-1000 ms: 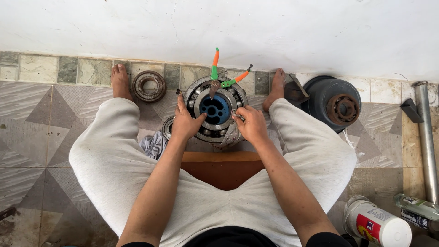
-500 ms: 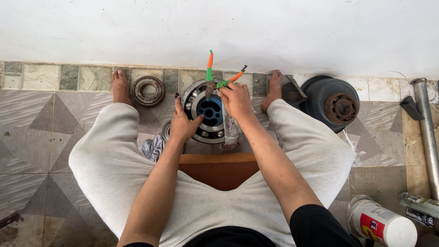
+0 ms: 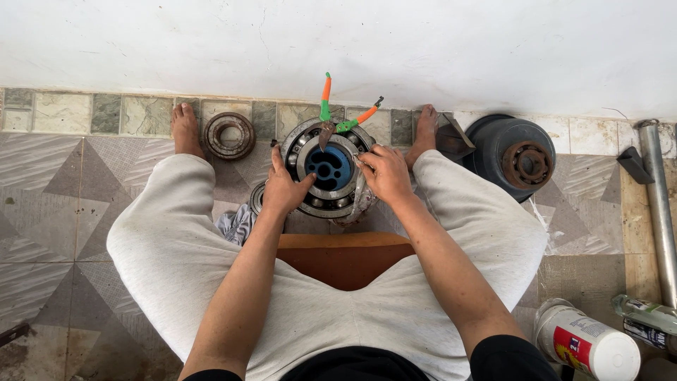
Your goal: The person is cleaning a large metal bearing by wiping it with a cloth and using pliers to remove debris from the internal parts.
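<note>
**Both hands on a large bearing, seen from above**

The seated person held a large ball bearing [image 3: 330,169] on the tiled floor [image 3: 63,204] between the spread legs, close to the base of the white wall [image 3: 338,35]. The left hand [image 3: 283,189] gripped the bearing's left outer rim, with the thumb reaching toward the inner ring. The right hand [image 3: 385,171] was curled over the right rim, its fingers bent onto the steel face (how firmly it clasped could not be told). The bearing's centre showed a blue core, ringed by steel balls in their race.

A pair of pliers [image 3: 337,116] with orange-and-green handles stood with its nose in the upper part of the bearing and its handles splayed toward the wall; neither hand touched it.

A smaller rusty bearing [image 3: 228,135] lay just beside the left foot [image 3: 185,129]. The right foot [image 3: 426,128] rested near a dark wedge-shaped piece [image 3: 451,137], and beyond that sat a black drum-shaped housing [image 3: 516,156] with a rusty bearing in its middle. A grey rag [image 3: 235,224] and part of another ring lay beneath the left wrist. A brown board [image 3: 344,259] lay between the knees. At the lower right stood a white can [image 3: 587,341] with a red label, and a metal pipe [image 3: 660,212] ran along the right edge.
</note>
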